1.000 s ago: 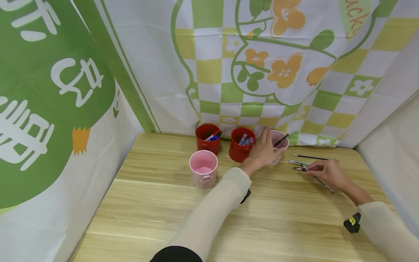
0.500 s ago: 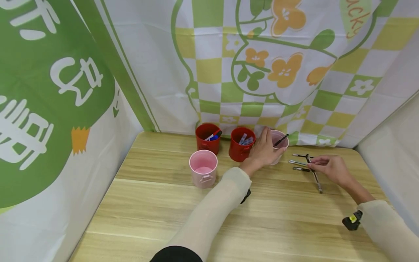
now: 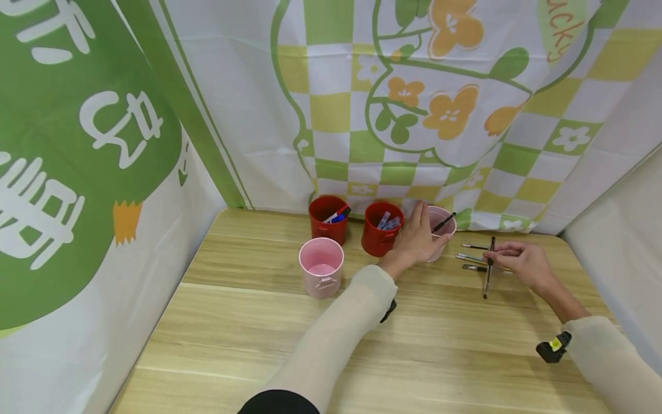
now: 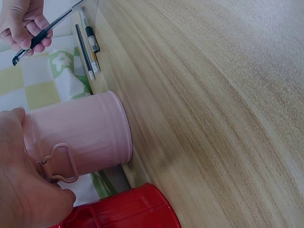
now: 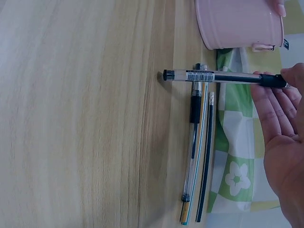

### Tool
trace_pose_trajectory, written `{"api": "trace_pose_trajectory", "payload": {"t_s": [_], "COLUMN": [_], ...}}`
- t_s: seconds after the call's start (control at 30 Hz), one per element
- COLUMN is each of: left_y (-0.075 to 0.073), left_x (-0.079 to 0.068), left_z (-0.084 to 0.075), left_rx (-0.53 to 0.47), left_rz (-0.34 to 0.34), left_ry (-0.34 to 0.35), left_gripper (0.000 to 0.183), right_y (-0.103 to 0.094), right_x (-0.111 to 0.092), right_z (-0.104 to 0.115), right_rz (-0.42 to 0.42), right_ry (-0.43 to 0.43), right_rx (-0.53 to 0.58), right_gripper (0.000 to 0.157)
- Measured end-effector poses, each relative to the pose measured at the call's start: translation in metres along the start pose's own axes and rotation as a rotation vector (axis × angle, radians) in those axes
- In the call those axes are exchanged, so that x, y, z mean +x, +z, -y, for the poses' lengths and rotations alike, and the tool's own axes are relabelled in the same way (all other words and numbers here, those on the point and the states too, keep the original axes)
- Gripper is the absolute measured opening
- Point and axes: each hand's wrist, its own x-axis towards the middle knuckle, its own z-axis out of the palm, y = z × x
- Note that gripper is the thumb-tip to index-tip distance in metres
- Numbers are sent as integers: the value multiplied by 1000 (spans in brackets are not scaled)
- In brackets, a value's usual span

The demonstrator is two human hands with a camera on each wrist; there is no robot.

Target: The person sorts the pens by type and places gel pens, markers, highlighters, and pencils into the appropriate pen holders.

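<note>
My left hand (image 3: 414,237) holds the rear pink bucket (image 4: 80,135) at its rim, fingers on the far side and thumb nearer. A black pen (image 3: 445,222) leans inside that bucket. To its right, my right hand (image 3: 524,267) pinches a clear gel pen (image 5: 223,77) by its black grip, fingertips near the tip. The pen stands steeply in the air, barcode end down. Under it on the table lie another gel pen (image 5: 195,109), a dark pencil (image 5: 205,166) and a light striped pencil (image 5: 200,142), side by side.
Left of the held bucket stands a red bucket (image 3: 374,238) with clear plastic pieces. Another red bucket (image 3: 328,230) has markers in it. A second pink bucket (image 3: 322,282) stands in front. A patterned cloth (image 3: 393,167) hangs behind the wooden table (image 3: 414,356).
My right hand has lifted the gel pen from beside the others and swung it from slanted to nearly upright. The left hand stays on the bucket.
</note>
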Motion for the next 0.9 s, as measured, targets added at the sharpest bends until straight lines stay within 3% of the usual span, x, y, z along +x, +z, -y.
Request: {"api": "trace_pose_trajectory", "payload": {"t_s": [0.1,0.27,0.47,0.67,0.8,0.9], "left_y": [1,1,1,1,2,3], "left_x": [0,0,-1,0,0,1], "left_z": [0,0,0,1,1,2], "left_rx": [-1,-2,-10,-15,-20,-22], "left_rz": [0,1,5,10,-4,-17], "left_ry": [4,2,0,4,4,8], "left_gripper": [101,101,101,101,101,101], "right_y": [0,-1,1,5,8,9], "right_x": [0,1,3,7,12,15], "right_z": [0,2,7,13,19,24], "right_rz": [4,-32,-56,-87,-72,-84], "right_ry": [8,15,23,-37,-91,-123], "right_rx": [117,150,359,498,675,749], "right_gripper": [11,8,12,20,20,21]}}
